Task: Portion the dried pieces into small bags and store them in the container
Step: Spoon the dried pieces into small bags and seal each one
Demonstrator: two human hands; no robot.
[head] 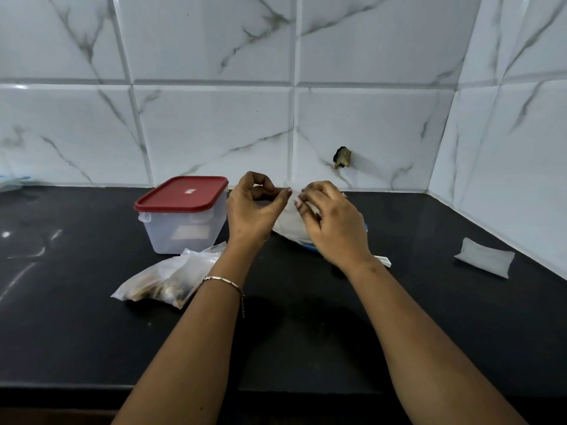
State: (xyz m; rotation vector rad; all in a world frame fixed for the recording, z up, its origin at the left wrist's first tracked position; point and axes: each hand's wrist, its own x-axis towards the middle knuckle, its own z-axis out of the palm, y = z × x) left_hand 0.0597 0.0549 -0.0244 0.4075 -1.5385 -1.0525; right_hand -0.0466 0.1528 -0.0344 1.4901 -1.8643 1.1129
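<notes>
Far left on the black desk (76, 317), the clear container (184, 222) sits with its red lid (181, 193) on, and a filled bag of dried pieces (165, 279) lies just in front. Centre now: the left hand (254, 210) and right hand (331, 222) each pinch the mouth of a small clear bag (290, 220), fingertips almost meeting. The container lies to the left, nearer the left hand. A folded bag (484, 260) waits far right.
</notes>
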